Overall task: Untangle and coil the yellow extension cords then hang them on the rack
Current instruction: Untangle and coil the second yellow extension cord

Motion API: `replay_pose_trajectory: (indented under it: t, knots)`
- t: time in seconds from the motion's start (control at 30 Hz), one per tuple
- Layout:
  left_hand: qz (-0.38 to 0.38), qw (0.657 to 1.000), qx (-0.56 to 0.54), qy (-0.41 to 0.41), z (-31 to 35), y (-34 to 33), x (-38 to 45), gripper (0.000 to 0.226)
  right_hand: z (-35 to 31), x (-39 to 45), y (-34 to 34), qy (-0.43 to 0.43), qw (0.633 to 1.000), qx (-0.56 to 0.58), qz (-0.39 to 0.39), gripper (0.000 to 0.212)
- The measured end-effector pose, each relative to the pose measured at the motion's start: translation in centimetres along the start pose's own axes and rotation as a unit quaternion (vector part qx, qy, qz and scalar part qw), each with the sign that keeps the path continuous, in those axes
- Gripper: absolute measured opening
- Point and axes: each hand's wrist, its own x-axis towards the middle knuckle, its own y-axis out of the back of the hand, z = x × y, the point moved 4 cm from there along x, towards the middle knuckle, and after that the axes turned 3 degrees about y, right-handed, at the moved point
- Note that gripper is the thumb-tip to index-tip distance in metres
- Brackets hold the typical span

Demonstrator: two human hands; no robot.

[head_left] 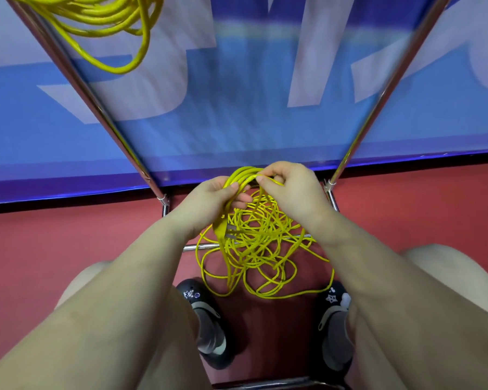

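Observation:
A tangled heap of yellow extension cord (258, 249) lies on the red floor between my feet, over the rack's low bar. My left hand (209, 201) grips a bundle of gathered loops (243, 175) lifted above the heap, and the cord's yellow plug (223, 229) with its metal prongs hangs just below that hand. My right hand (290, 184) pinches a strand at the top of the same loops. A coiled yellow cord (107, 26) hangs on the chrome rack at the top left.
The rack's two chrome uprights (96, 105) (383, 91) slant up on either side, with low crossbars (192, 247) on the floor. A blue and white banner (237, 108) stands behind the rack. My black shoes (206, 319) (335, 325) stand close to the heap.

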Motion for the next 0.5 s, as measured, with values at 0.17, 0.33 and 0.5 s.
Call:
replay_pose_trajectory:
  t: [0.17, 0.33, 0.5]
  knots:
    - [0.025, 0.997, 0.061, -0.031, -0.1, 0.0, 0.1, 0.025, 0.2, -0.2, -0.3, -0.002, 0.999, 0.026, -0.036, 0.014]
    - [0.096, 0.991, -0.086, -0.036, 0.9, 2.0, 0.1, 0.028, 3.3, -0.9, -0.9, -0.043, 0.972, -0.075, -0.217, 0.032]
    - [0.12, 0.986, -0.112, -0.041, 0.7, 4.1, -0.3, 0.028, 3.8, -0.4, 1.9, -0.096, 0.969, 0.193, -0.121, 0.009]
